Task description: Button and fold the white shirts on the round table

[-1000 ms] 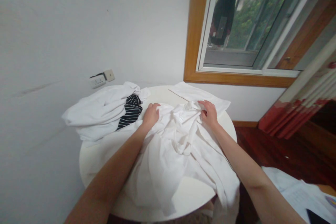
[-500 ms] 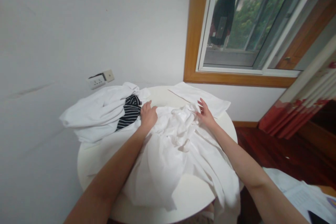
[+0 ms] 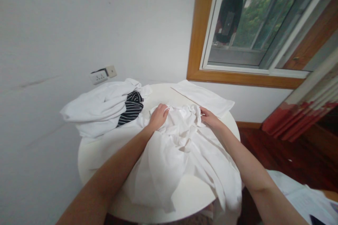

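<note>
A crumpled white garment (image 3: 182, 154) lies spread over a round white table (image 3: 95, 154), its lower part hanging off the near edge. My left hand (image 3: 158, 116) grips the bunched cloth at the garment's far left, fingers curled into it. On the far right side of the same bunch, my right hand (image 3: 210, 117) pinches a fold of the fabric. Both hands sit close together at the far end of the garment.
A heap of white clothes (image 3: 97, 107) with a black-and-white striped piece (image 3: 131, 107) lies at the table's back left. A folded white cloth (image 3: 203, 96) rests at the back right. Wall sockets (image 3: 101, 75), a wood-framed window (image 3: 200, 42) and a red curtain (image 3: 298, 116) surround the table.
My left hand has shifted right and closed on the cloth. My right hand, open half a second ago, now pinches the fabric. The bunch between them has drawn tighter.
</note>
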A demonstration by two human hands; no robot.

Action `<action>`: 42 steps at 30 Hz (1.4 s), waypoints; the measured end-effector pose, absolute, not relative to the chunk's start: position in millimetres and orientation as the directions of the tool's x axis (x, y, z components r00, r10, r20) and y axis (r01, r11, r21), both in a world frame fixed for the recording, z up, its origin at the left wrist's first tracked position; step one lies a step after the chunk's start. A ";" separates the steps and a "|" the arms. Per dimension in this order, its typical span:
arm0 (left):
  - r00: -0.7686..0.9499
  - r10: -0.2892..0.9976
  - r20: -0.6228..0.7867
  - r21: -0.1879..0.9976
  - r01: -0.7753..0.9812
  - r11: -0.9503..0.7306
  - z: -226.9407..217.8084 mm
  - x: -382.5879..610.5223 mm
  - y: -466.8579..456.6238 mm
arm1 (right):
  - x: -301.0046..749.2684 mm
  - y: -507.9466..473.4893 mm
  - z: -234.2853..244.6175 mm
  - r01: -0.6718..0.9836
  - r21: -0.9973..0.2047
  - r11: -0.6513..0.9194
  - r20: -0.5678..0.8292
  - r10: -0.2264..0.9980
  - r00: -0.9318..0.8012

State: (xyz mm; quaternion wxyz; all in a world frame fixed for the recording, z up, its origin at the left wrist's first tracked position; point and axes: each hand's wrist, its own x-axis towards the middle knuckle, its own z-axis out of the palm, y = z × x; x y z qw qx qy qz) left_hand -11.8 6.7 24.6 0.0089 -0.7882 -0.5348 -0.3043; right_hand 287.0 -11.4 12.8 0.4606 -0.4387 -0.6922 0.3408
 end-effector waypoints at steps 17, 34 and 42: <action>0.091 0.959 0.268 0.910 0.304 -0.283 25.5 -26.4 19.7 | 270.4 -5.1 2.7 0.737 -0.297 0.607 0.455 0.769 -0.450; 0.382 0.857 0.345 0.698 0.506 -0.506 40.0 -30.1 17.4 | 309.9 -53.3 93.1 0.669 -0.506 0.544 0.606 0.777 -0.173; 0.423 0.807 0.413 0.686 0.439 -0.581 66.1 -5.9 -1.3 | 335.1 -97.0 206.6 0.776 -0.414 0.476 -0.009 0.850 -0.526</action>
